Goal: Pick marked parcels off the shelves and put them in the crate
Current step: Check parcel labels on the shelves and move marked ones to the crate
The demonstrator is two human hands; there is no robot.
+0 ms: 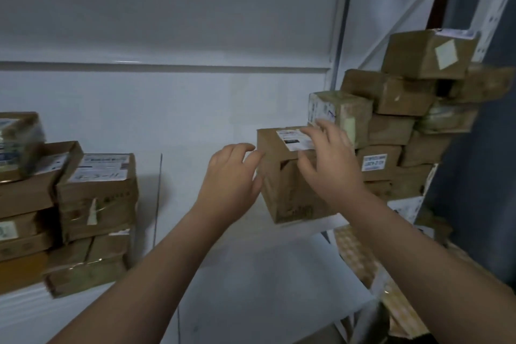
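A brown cardboard parcel (287, 193) with a white label on its top stands on the white shelf (217, 220), right of centre. My right hand (326, 159) lies over its top and front, fingers spread and bent onto the label, thumb on the front face. At the parcel's left edge is my left hand (231, 176), with its loosely curled fingertips touching the upper left corner. No crate is in view.
A tall heap of brown parcels (405, 120) rises right behind the parcel, against the slanted rack frame. Another stack of labelled parcels (97, 204) fills the shelf's left side. A lower shelf with more packages (360, 257) shows at bottom right.
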